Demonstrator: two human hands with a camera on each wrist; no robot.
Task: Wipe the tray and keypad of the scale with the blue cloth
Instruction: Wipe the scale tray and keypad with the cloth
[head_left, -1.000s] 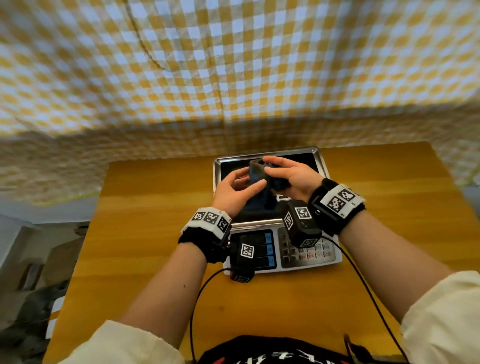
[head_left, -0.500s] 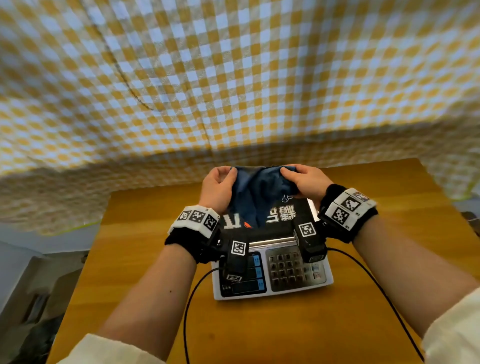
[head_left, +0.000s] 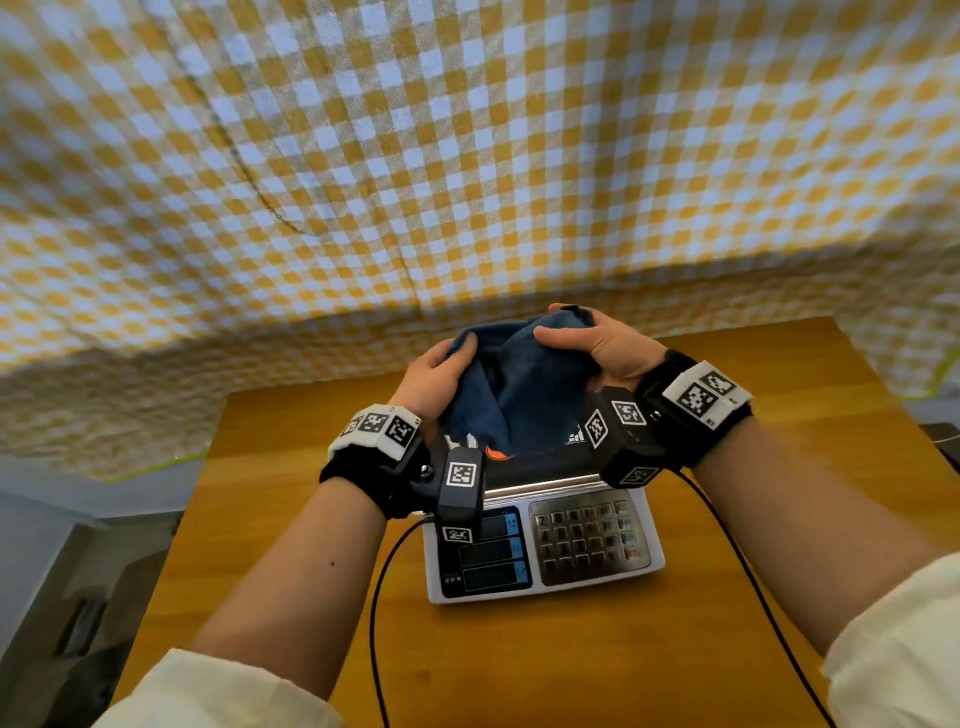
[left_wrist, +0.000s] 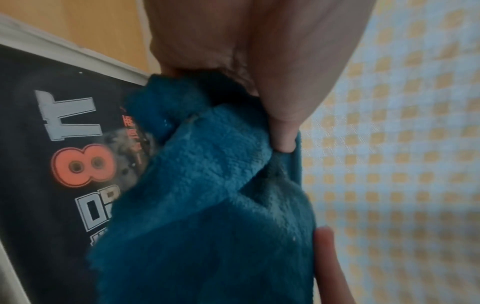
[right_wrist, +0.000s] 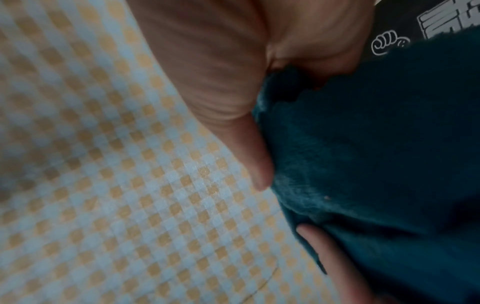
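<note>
Nearest on the wooden surface (head_left: 571, 660), the scale's keypad (head_left: 589, 538) lies uncovered and appears not yet wiped. Beyond it, the blue cloth (head_left: 524, 395) is held bunched above the tray (head_left: 545, 486), gripped by the left hand (head_left: 436, 374) and right hand (head_left: 597, 343). Wiping seems not yet begun.
</note>
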